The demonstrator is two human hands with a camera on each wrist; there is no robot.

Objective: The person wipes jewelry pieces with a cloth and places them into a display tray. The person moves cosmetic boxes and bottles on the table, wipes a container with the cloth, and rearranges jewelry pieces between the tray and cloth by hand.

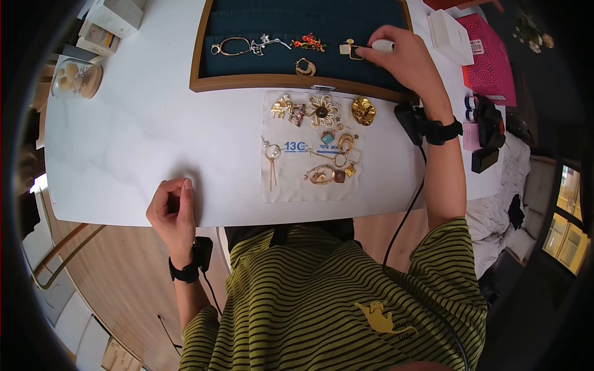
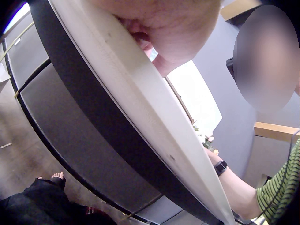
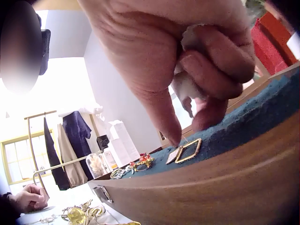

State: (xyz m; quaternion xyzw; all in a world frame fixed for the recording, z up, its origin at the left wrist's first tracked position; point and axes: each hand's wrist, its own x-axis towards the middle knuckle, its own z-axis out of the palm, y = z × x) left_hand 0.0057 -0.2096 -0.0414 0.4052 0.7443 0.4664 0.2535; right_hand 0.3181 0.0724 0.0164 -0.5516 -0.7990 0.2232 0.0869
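My right hand (image 1: 405,59) is over the teal-lined wooden box. Its curled fingers hold a crumpled white cloth (image 3: 191,84), and its thumb and index fingertip reach down to a gold rectangular earring (image 3: 189,151) on the lining. Left of that earring lie a red-and-gold brooch (image 1: 308,42), a silver flower-shaped piece (image 1: 266,43) and a gold bracelet (image 1: 235,46), with a gold hoop earring (image 1: 305,67) nearer the front. My left hand (image 1: 173,207) rests at the table's front edge, loosely curled and holding nothing; its fingertips are mostly hidden in the left wrist view.
In front of the box (image 1: 247,81), a white cloth sheet (image 1: 281,185) bears several brooches, earrings and hair pieces. A glass dome (image 1: 77,78) and white boxes stand at the left. A pink bag (image 1: 489,59) and a white box (image 1: 450,36) are at the right.
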